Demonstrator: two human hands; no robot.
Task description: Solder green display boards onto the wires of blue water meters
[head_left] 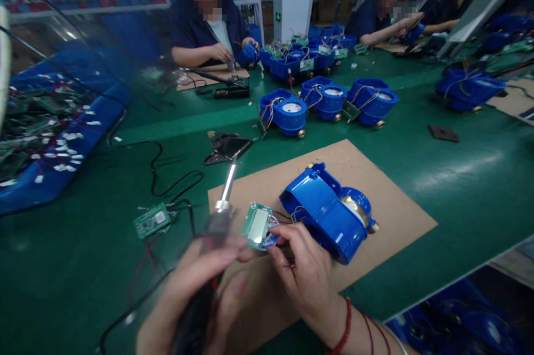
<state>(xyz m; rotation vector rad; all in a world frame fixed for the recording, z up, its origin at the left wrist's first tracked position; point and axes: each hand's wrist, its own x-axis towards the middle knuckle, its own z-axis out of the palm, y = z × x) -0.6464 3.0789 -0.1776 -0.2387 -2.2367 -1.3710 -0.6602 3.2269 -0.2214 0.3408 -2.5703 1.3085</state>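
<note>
My left hand (pixel 187 282), blurred by motion, is wrapped round the dark handle of a soldering iron (pixel 227 185), whose metal tip points up and away. My right hand (pixel 304 263) pinches the near right edge of a green circuit board (pixel 255 227) with a pale display, at a small blue part and thin wires. Dark wires run from the board to a blue water meter housing (pixel 321 205), which lies tilted on a brown cardboard sheet (pixel 375 232) just beyond my right hand. Brass fittings show on the housing.
Another circuit board (pixel 152 221) with red wires lies left. Several wired blue meters (pixel 290 113) stand beyond the cardboard, near a black stand (pixel 228 148). A blue bin (pixel 92 149) of boards is at far left. Co-workers (pixel 208 32) sit opposite; black cables (pixel 154 166) cross the green table.
</note>
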